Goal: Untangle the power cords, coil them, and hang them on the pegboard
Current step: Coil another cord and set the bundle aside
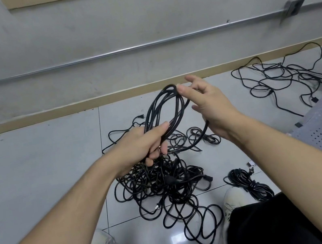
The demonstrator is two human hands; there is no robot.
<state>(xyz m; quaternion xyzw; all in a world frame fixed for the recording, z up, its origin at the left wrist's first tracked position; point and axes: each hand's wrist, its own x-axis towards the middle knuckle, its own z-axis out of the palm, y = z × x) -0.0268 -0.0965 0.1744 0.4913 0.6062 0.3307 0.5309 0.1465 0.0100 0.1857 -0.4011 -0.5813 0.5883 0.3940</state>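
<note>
Two hands up over the floor (34, 160) — left hand (138, 147) gripping the coil (162, 108) at its lower end, fingers curled round the loops. Right hand (210, 103) at the coil's top, fingers loosely spread, thumb touching the loop. Tangle (166, 184) below, bundle (249, 185) by the right shoe, loose cords (284, 77) near the wall.

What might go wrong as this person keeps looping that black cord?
The cord's tail runs down toward the tangled pile on the floor, so further pulling may drag or tighten knots there. The right hand only loosely guides the top of the coil, while the left hand grips its base; loops could slip and spring apart.
</note>
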